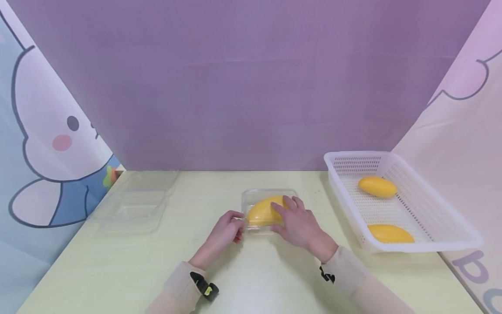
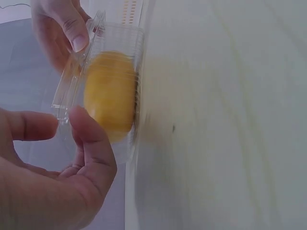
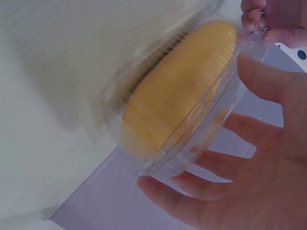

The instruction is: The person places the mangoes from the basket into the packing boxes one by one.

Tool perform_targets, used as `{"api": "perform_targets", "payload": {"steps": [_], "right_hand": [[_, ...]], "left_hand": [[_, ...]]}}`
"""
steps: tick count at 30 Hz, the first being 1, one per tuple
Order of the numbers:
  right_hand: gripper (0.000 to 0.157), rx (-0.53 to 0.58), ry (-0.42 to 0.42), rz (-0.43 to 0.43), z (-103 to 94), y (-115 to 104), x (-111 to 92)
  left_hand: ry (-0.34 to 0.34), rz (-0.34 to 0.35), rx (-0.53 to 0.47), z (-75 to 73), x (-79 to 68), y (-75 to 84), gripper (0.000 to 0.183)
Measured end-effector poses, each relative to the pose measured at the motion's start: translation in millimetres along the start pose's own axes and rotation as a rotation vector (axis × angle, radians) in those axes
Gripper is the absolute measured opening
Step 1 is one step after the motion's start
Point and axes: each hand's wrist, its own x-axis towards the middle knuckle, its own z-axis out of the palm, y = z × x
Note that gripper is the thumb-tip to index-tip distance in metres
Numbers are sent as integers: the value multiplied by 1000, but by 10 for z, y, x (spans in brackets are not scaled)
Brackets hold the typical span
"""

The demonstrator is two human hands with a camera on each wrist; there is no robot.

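A yellow mango (image 1: 259, 213) lies inside a transparent plastic clamshell box (image 1: 251, 196) on the table, with the lid over it. My left hand (image 1: 227, 229) is at the box's front left corner, thumb and index finger pinching the rim (image 2: 62, 112). Over the right part of the lid spreads my right hand (image 1: 296, 222). Its fingers (image 3: 220, 165) rest across the lid's top, while the thumb (image 3: 264, 79) touches the front rim. In the right wrist view the mango (image 3: 180, 88) shows through the ribbed side wall.
A white perforated basket (image 1: 349, 218) stands at the right, holding two more mangoes, one at the back (image 1: 378, 187) and one near the front (image 1: 390, 233). Transparent plastic boxes (image 1: 135, 205) lie at the table's left edge. A purple cloth wall (image 1: 251, 87) rises behind the table.
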Motion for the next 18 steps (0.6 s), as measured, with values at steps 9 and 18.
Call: {"api": "perform_targets", "payload": {"steps": [9,18], "right_hand": [[62,-31,-37,31,-31,55,32],[60,-72,-53,28,-65,70,61]], "left_hand": [[-43,29,209,-220,-85,78,34],[-77,118,540,-514,-142,147,28]]}}
